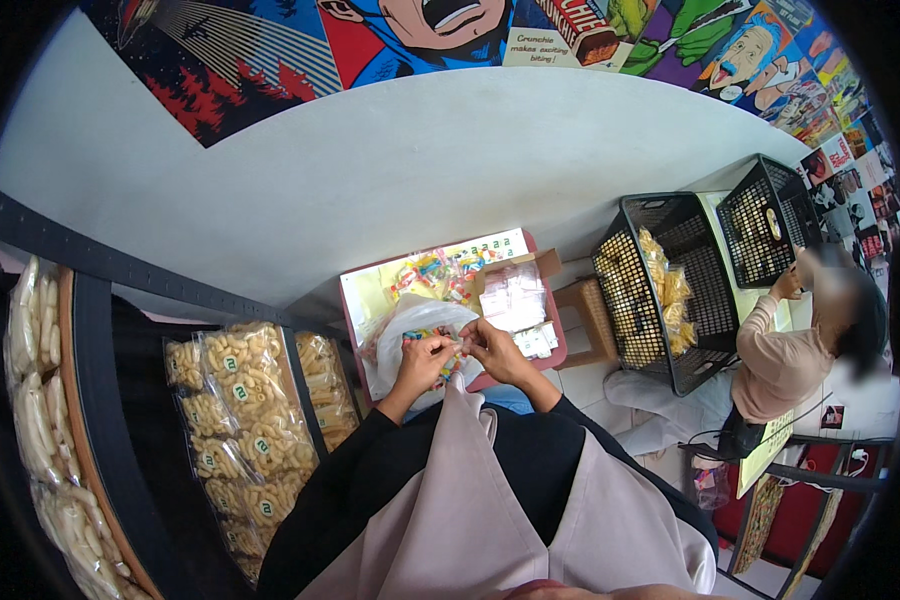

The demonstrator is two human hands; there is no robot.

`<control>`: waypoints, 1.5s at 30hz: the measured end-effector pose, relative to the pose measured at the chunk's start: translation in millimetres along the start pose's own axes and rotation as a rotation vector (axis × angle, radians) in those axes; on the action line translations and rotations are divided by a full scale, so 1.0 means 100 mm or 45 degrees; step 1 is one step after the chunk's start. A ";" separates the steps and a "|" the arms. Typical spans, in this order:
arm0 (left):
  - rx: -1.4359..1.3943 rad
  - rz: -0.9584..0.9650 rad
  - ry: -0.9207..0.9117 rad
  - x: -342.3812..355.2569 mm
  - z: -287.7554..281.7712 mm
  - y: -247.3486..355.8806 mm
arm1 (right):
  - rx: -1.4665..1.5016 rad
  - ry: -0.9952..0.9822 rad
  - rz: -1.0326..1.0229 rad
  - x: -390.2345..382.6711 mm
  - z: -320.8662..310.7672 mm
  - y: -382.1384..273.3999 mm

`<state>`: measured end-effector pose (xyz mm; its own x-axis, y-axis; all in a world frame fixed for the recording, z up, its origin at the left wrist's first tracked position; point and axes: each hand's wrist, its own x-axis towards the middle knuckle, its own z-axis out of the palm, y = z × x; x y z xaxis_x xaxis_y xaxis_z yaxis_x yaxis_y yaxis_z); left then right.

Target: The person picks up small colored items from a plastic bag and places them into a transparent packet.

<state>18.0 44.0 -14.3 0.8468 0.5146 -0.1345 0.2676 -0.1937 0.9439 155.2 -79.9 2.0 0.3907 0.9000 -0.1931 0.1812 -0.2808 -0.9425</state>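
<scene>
Pinching a small, translucent plastic piece (461,347) between closed fingertips, your left hand (425,358) and right hand (500,354) meet in front of your torso. Grip state: thumb and forefinger of each hand are drawn together with almost no gap; the exact form of the piece is too small to tell. Position of the piece: between the two hands, over a crumpled white plastic bag (405,322). Bag contents: small, multicoloured items (444,378), partly covered by your fingers. The bag rests on a pinkish-red table with rounded corners (554,305). Toward the wall, a loose pile of bright, multicoloured packets (432,272) lies on the same table. To the right of the pile, note the open brown cardboard carton (547,263) with one flap raised; it contains flat, clear packets with a pinkish tint (515,295).

To your right, a large black plastic crate with perforated walls (712,290) holds clear bags of yellow snacks (673,295). A second black perforated crate (753,240) stands beyond it, near another person's hand (788,284). To your left, a dark-framed rack (120,259) carries clear bags of pale, curved snacks (260,400)
</scene>
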 end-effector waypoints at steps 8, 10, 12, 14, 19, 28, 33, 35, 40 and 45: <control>-0.509 -0.131 -0.010 0.06 0.17 -0.21 | 0.071 0.035 0.008 -0.08 -0.10 -0.06; -0.423 -0.127 -0.038 0.07 0.18 -0.22 | 0.070 0.028 0.019 -0.10 -0.12 -0.05; -0.340 -0.129 -0.053 0.07 0.20 -0.18 | 0.082 0.008 0.016 -0.12 -0.15 -0.03; -0.302 -0.101 -0.018 0.08 0.21 -0.18 | 0.078 0.013 0.003 -0.11 -0.12 0.01; -0.107 -0.013 0.062 0.15 0.17 0.06 | 0.009 0.015 0.008 -0.09 -0.26 -0.07; 0.257 0.092 0.542 0.61 0.02 0.46 | 0.026 0.229 -0.037 -0.32 -0.98 0.28; 0.482 0.120 0.543 0.94 0.15 0.46 | 0.041 0.306 0.050 -0.59 -1.43 0.55; 0.484 0.087 0.492 1.00 0.29 0.51 | 0.026 0.343 0.029 -0.69 -1.59 0.69; 0.454 0.109 0.484 1.02 0.71 0.53 | -0.009 0.319 0.125 -0.80 -1.94 0.88; 0.562 0.083 0.539 1.00 1.04 0.40 | -0.147 0.259 0.113 -0.74 -2.18 1.13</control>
<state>161.3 1.4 -21.7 0.6358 0.7597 0.1363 0.4635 -0.5169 0.7197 343.2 -250.5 -30.7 0.5813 0.7878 -0.2037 0.2352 -0.4023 -0.8848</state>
